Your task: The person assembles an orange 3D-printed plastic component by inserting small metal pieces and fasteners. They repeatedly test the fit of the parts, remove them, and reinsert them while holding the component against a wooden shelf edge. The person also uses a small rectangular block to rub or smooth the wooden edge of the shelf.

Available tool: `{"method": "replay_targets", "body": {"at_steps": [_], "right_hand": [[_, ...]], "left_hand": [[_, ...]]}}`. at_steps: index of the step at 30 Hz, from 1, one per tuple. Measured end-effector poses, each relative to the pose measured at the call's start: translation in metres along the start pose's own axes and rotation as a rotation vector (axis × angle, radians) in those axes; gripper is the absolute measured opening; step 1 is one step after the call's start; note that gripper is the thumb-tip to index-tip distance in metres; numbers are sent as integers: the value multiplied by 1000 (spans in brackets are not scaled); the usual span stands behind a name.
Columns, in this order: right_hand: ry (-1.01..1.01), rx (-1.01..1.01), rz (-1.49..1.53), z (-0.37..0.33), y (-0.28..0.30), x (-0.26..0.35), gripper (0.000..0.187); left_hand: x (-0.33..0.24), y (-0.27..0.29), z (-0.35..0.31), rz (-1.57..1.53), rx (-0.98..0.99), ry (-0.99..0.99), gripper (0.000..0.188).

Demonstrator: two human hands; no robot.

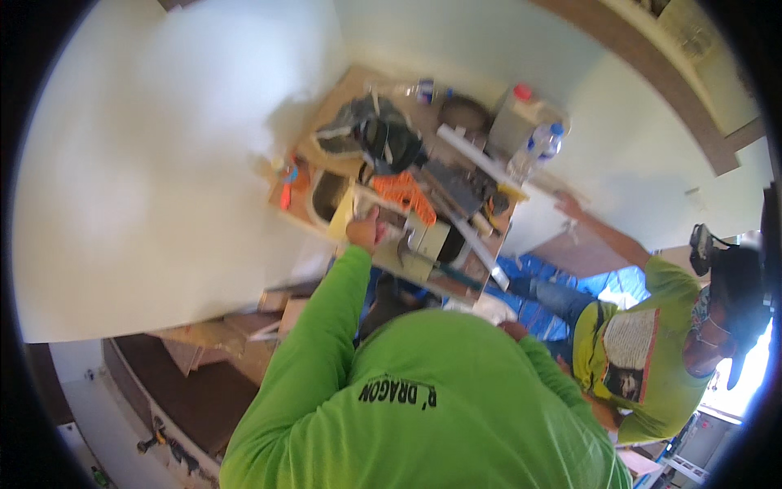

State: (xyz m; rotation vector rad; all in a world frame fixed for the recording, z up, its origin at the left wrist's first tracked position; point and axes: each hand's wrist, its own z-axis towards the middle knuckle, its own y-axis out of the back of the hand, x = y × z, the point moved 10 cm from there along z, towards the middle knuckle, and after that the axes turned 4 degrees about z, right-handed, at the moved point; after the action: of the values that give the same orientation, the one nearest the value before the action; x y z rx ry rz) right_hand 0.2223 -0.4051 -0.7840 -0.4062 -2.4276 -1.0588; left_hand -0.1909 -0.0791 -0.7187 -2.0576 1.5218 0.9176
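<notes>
My left hand point(366, 231) reaches over the near edge of a cluttered counter point(326, 155). Its fingers look curled, and whatever they may hold is too blurred to make out. Under and beside it lies a pale yellow board point(344, 213). Just right of the hand is a hammer point(407, 247) with a dark green handle. An orange piece point(405, 196), perhaps plastic, lies beyond the hand. Low by my right side, my right hand point(513, 329) shows only in part beside my green shirt; its fingers are hidden.
A sink basin point(329, 194) is left of the board. Farther back are a dark bag point(383, 134), a jerrycan point(511, 121) with a red cap and a clear bottle point(538, 151). A white strip point(481, 163) lies across tools. At right, a co-worker point(652, 359) stretches an arm toward the wall.
</notes>
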Motion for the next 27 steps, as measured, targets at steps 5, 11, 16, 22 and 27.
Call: {"method": "replay_targets", "body": {"at_steps": [5, 11, 16, 22, 27], "right_hand": [[-181, -39, 228, -53, 15, 14, 31], [-218, -207, 546, -100, 33, 34, 30], [-75, -278, 848, -145, 164, 162, 25], [628, -801, -8, -238, 372, 443, 41], [589, -903, -185, -240, 387, 521, 57]], "left_hand": [[-9, 9, 19, 182, -45, -130, 33], [-42, 7, -61, -171, 40, -310, 30], [-62, 26, -181, -216, 158, -313, 27], [-154, -19, -372, -170, 473, -476, 26], [-237, -25, -486, -278, 617, -774, 26]]}}
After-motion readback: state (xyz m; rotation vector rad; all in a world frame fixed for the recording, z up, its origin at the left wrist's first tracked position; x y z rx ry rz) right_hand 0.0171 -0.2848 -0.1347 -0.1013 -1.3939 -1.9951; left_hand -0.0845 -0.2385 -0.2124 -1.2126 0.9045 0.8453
